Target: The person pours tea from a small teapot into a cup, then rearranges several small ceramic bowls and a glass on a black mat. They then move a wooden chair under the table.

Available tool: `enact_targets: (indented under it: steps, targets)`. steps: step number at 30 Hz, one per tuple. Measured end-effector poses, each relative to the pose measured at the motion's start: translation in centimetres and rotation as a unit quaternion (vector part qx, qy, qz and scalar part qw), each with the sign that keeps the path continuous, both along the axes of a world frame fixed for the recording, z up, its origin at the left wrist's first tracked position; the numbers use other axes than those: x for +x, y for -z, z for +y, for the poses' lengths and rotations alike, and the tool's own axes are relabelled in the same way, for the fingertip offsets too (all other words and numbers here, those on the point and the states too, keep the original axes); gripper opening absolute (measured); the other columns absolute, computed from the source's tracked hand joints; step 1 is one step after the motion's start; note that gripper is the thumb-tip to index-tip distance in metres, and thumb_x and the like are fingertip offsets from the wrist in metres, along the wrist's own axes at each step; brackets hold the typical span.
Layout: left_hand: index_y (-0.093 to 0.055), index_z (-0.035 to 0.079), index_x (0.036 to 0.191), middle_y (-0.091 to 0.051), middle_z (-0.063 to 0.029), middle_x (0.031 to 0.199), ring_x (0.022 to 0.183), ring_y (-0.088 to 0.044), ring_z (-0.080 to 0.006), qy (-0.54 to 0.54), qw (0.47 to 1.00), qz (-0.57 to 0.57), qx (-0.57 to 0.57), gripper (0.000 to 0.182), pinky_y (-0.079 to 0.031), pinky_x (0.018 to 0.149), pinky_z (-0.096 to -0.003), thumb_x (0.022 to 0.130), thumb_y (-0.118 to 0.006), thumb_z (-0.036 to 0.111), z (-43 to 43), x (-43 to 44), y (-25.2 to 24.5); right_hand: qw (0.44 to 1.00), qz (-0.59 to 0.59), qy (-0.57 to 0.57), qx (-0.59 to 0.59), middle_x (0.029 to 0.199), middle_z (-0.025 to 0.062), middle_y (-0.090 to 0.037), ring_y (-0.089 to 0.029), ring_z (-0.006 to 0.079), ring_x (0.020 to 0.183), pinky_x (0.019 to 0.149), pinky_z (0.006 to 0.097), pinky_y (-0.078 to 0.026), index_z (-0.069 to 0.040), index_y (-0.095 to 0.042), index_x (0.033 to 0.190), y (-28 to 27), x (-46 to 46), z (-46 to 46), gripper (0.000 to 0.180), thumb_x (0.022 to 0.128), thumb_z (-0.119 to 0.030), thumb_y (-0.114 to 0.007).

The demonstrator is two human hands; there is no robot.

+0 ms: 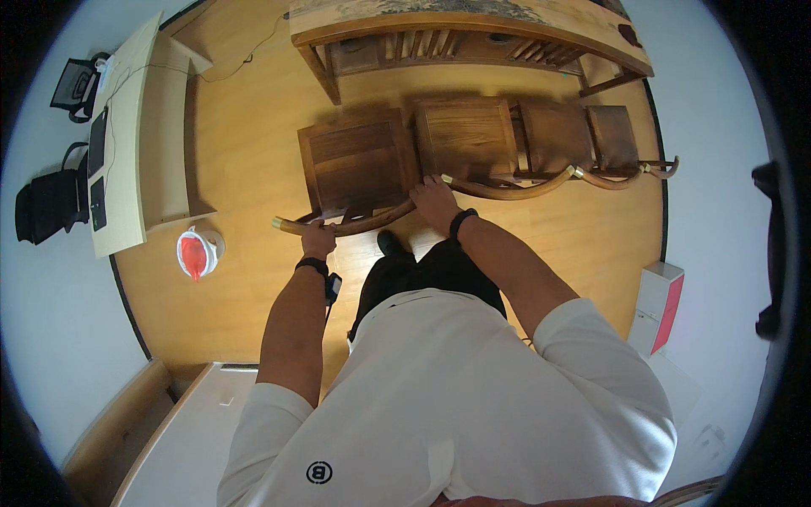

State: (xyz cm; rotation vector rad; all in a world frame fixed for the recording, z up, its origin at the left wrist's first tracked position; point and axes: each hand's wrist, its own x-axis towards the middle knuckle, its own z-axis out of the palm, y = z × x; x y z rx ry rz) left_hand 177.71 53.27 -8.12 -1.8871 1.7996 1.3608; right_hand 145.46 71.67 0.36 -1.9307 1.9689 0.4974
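A dark wooden chair [358, 166] with a square panelled seat stands in front of me, its back towards my body. Its curved wooden top rail [375, 222] ends in a brass-coloured cap at the left. My left hand [319, 239] grips this rail near the capped end. Around the rail's right end closes my right hand [435, 201], close beside the capped rail of a second wooden chair [467, 136]. The fingers of both hands are partly hidden. Part of the chair's legs shows below the rail.
Further chairs [556, 136] continue the row rightward to the wall. Behind them stands a long wooden table [469, 22]. On the left are a pale desk [130, 146], a black chair [51, 206] and a white bucket [212, 247] with something red. A white cabinet [656, 304] stands at right.
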Motion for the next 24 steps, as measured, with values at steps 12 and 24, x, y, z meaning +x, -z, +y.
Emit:
enact_targets:
  steps: [12,24]
  targets:
    - [-0.075,0.007,0.139,-0.080,-0.0194,0.127,0.121,-0.075,-0.0374,-0.078,0.997,-0.001,-0.025,0.054,-0.058,0.106,-0.0442,0.097,-0.079,0.040,-0.2,0.0,-0.3,0.991,-0.051,0.091,-0.084,0.175,0.0207,-0.037,-0.041,0.0391,0.159,0.131,0.0519,-0.034,-0.008,-0.041,0.168,0.7,-0.1,4.3,0.065,0.106,-0.012,-0.057]
    - [-0.074,0.003,0.133,-0.082,-0.0181,0.109,0.097,-0.079,-0.0333,0.048,0.987,0.098,-0.114,0.037,-0.062,0.088,-0.0426,0.101,-0.072,0.022,-2.9,1.7,1.1,0.965,-0.153,0.214,-0.008,0.177,0.0233,-0.034,-0.039,0.0405,0.161,0.132,0.0496,-0.033,-0.006,-0.042,0.168,-2.0,-0.9,5.2,0.071,0.102,-0.026,-0.060]
